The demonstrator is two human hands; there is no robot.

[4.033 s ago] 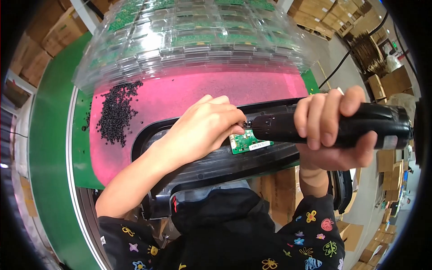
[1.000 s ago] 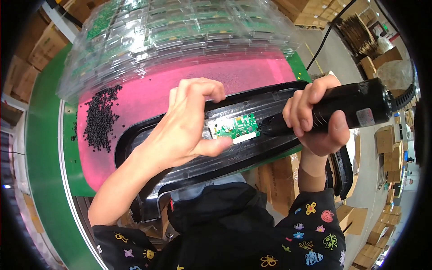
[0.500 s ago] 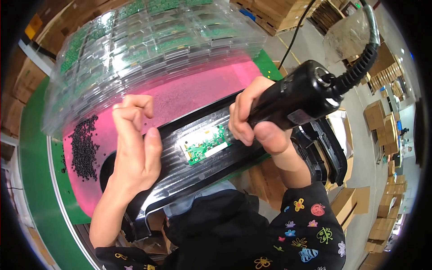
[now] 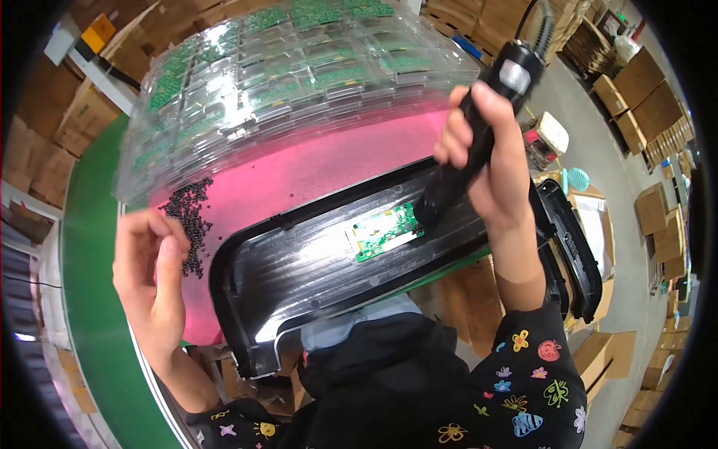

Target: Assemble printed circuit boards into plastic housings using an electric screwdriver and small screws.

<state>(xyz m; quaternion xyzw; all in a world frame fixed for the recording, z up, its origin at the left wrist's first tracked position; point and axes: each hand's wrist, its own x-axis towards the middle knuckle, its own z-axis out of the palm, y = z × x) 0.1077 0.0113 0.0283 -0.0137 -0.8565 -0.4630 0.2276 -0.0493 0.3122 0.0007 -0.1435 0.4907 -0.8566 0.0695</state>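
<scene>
My right hand (image 4: 493, 153) is wrapped round a black corded electric screwdriver (image 4: 456, 179). Its lower end comes down at the right end of a green circuit board (image 4: 385, 232), and the bit itself is hidden. The board lies inside a long black plastic housing (image 4: 292, 266), which rests across my lap and the table edge. Off to the left, my left hand (image 4: 153, 280) hovers by a heap of small black screws (image 4: 194, 224). Its fingers are curled, with the thumb close to them. Whatever may be between the fingertips is too small to make out.
Clear plastic trays (image 4: 299, 90) of green boards are stacked at the back of the pink mat (image 4: 277, 176). A green surface (image 4: 97, 299) runs along the left. More black housings (image 4: 572, 254) stand at the right by cardboard boxes (image 4: 598, 359).
My left hand has moved from over the housing's left end to the screw heap. The screwdriver has swung from nearly level to steep, its lower end now at the board. The view has shifted.
</scene>
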